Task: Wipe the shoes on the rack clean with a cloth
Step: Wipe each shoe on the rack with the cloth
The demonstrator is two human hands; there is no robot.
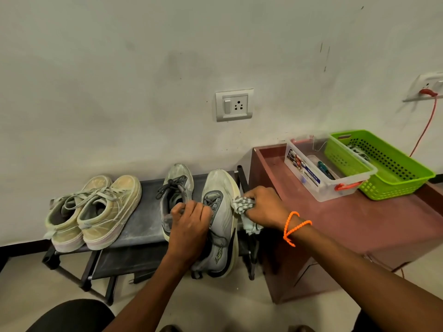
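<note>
The right hand (260, 206) has its grip clenched round a bunched checked cloth (244, 207), pressing the wad against the outer sole edge of the grey running shoe (219, 226) just right of centre in the frame. The left hand (190, 224) grasps that same shoe at its tongue and collar, fingers curled over the opening, steadying it. The shoe sits toe toward the wall with its heel hanging past the front edge of the rack (143, 226), so the left grip looks to be what keeps it from tipping off.

Its mate (176, 185) rests just to the left, laces loose, touching or nearly touching the held shoe. Further left on the rack stands a pair of dusty beige sneakers (96, 212), side by side, apparently untouched.

By the look of it the shoe is light, with a soft mesh upper that will give under pressure and a stiff foam sole — the collar and heel are the firm places to hold, while the sole rim can take a hard rub. The cloth is limp and needs bunching to bite.

At right, a brown surface (359, 224) carries a clear box (321, 173) and a green basket (383, 164); an orange band (296, 227) circles the right wrist.
</note>
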